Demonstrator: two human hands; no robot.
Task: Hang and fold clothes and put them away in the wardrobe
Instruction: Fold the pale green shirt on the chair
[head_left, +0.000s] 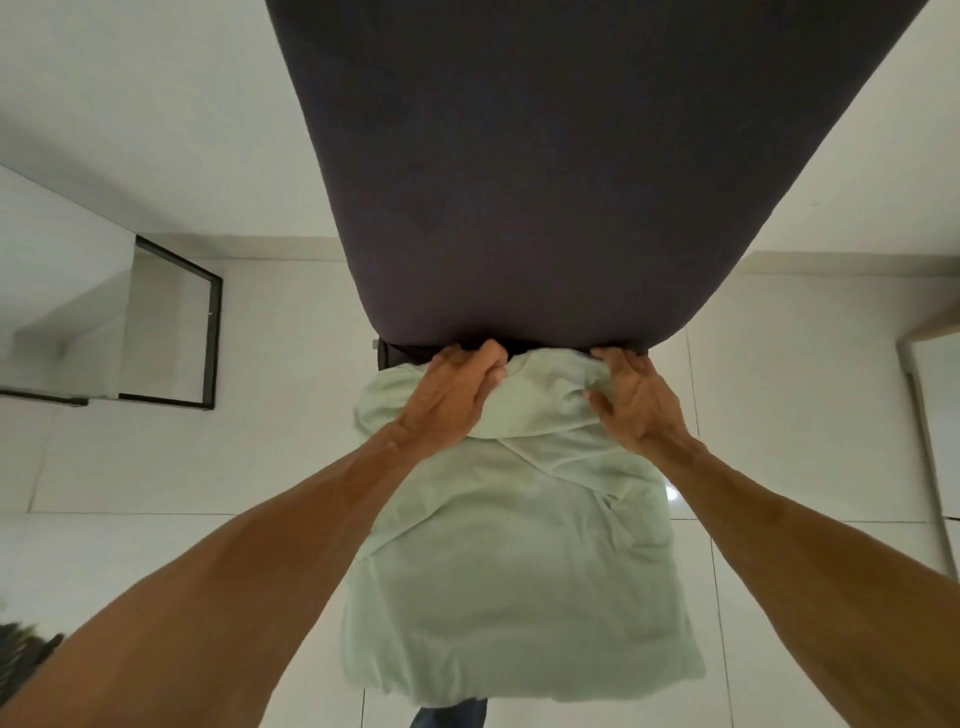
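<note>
A pale green garment (514, 561) lies spread over a seat just below me, in the middle of the head view. Its far end is bunched up against a tall dark purple-grey chair back (561, 182). My left hand (452, 400) grips the bunched cloth at the top left, fingers curled into the fabric. On the top right corner, my right hand (636, 400) holds the cloth with the thumb tucked under a fold and the fingers laid over the edge.
White tiled floor (182, 467) surrounds the chair. A black-framed mirror (166, 332) leans at the left wall. A pale door or panel edge (930, 441) stands at the right. A dark object (26, 654) shows at the lower left corner.
</note>
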